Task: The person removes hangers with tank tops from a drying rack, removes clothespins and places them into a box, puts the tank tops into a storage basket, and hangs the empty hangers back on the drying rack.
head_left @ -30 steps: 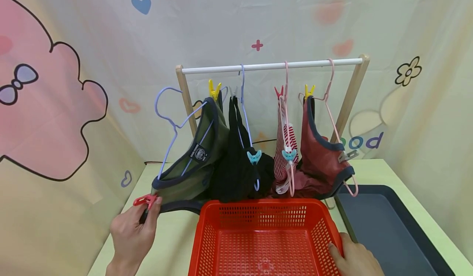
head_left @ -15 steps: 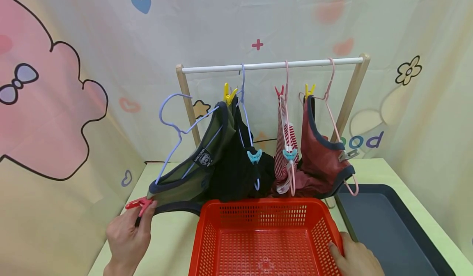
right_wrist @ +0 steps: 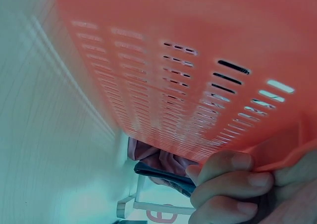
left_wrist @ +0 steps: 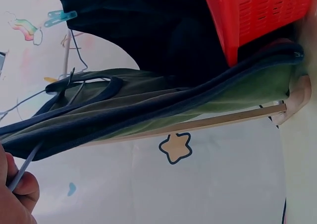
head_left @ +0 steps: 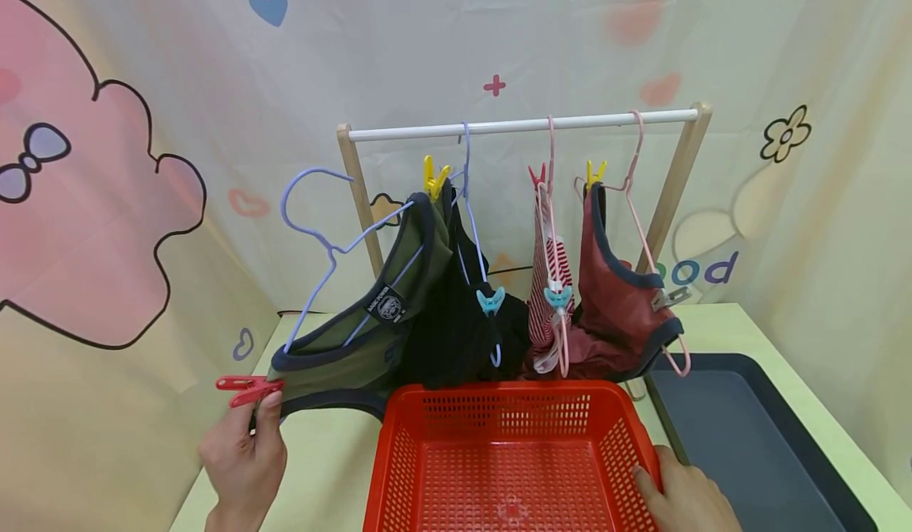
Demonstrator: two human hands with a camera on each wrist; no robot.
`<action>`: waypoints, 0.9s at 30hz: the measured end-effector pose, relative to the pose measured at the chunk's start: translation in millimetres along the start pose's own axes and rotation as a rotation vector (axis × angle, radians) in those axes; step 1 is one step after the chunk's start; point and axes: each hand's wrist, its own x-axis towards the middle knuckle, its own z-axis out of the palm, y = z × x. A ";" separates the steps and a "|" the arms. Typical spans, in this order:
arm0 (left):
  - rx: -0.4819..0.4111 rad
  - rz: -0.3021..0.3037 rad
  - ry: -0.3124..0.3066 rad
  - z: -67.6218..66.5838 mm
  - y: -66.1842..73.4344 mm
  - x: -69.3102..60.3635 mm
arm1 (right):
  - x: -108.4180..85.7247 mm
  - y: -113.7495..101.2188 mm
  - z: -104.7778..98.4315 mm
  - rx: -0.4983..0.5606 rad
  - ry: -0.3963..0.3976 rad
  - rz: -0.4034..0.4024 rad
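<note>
In the head view my left hand (head_left: 245, 457) pinches the lower left corner of a green garment (head_left: 356, 334) with navy trim, pulled out to the left. Just above the thumb, a red clothespin (head_left: 249, 388) sits at that corner. Through the garment runs a lilac hanger (head_left: 321, 247), its hook free to the left of the rack. In the left wrist view its bar (left_wrist: 25, 169) lies against the left hand's curled fingers. A yellow clothespin (head_left: 433, 176) is at the garment's top. My right hand (head_left: 687, 488) grips the right rim of a red plastic basket (head_left: 513, 389).
A small rack with a white rail (head_left: 513, 127) carries a black garment (head_left: 442, 334), a red-striped one (head_left: 559, 263) and a maroon one (head_left: 616, 310), held with clothespins. A dark grey tray (head_left: 748, 429) lies right of the basket. A printed curtain (head_left: 570, 41) stands behind.
The left hand has moved left, drawing the garment's corner with it. The yellow clothespin end has shifted right, and the hanger hook swung right, then back left. The right hand has stayed put.
</note>
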 end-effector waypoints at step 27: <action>-0.153 -0.037 0.123 -6.8 9.9 0.1 | -4.6 -1.6 -1.6 -0.027 0.026 -0.033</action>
